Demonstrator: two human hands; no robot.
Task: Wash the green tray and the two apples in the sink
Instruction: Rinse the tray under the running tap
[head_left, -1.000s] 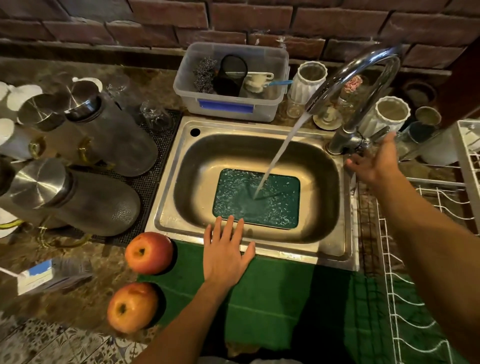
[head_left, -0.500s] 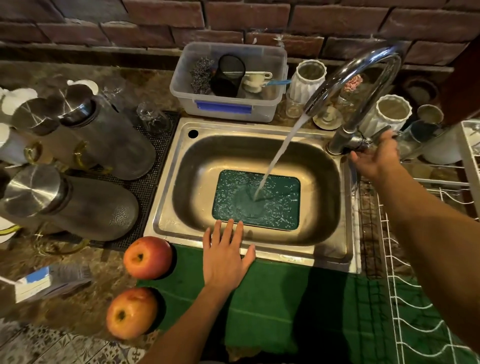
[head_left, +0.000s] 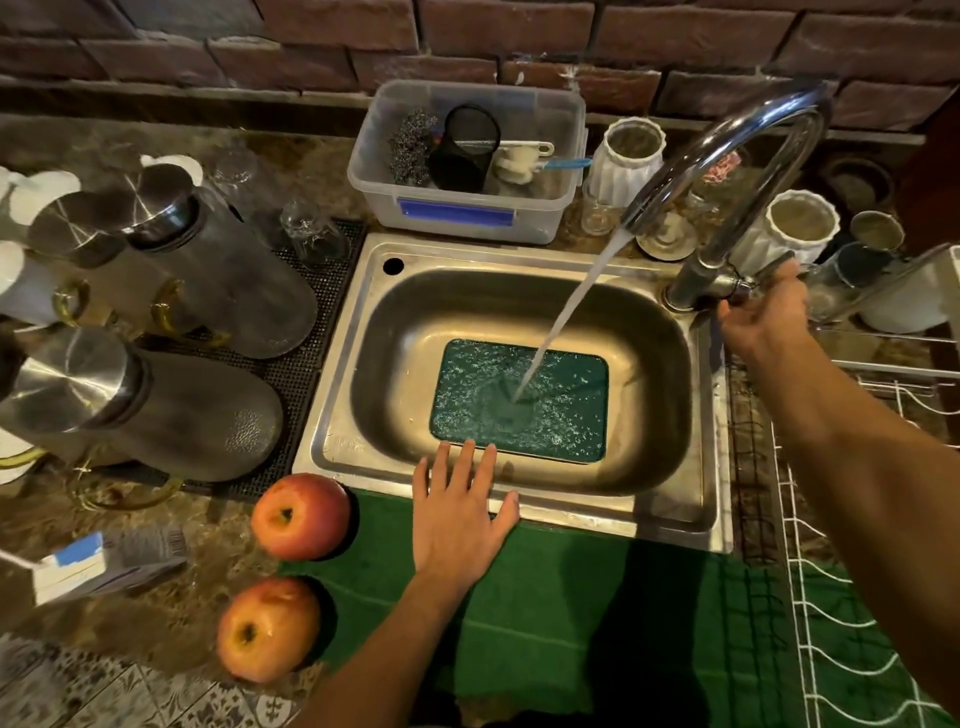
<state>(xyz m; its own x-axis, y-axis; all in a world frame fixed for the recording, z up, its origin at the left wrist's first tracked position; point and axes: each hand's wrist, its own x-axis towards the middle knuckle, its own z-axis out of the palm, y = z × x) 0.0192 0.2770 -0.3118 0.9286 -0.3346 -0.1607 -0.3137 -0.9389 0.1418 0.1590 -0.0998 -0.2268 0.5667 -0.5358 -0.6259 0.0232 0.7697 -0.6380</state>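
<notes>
Step in hand: rinsing green tray (head_left: 519, 400), flat on sink (head_left: 670, 525) floor just beyond left hand (head_left: 457, 512) fingertips, water stream striking its middle. Left hand spread flat on sink's front rim, holding nothing. Right hand (head_left: 763, 312) curled loosely at faucet lever (head_left: 748, 283); firm grip or mere touch, cannot tell. Two apples (head_left: 301, 514) dry-side, left of left hand, near one (head_left: 267, 629) beside forearm. Next likely: left hand reaches forward into basin, scrubs tray.

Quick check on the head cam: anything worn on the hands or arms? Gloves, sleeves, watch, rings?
Nothing visible. The left hand and right hand are bare, with no gloves and no rings that I can make out. Both forearms are bare up to the frame edge: no sleeves, watch or bands in view.
</notes>
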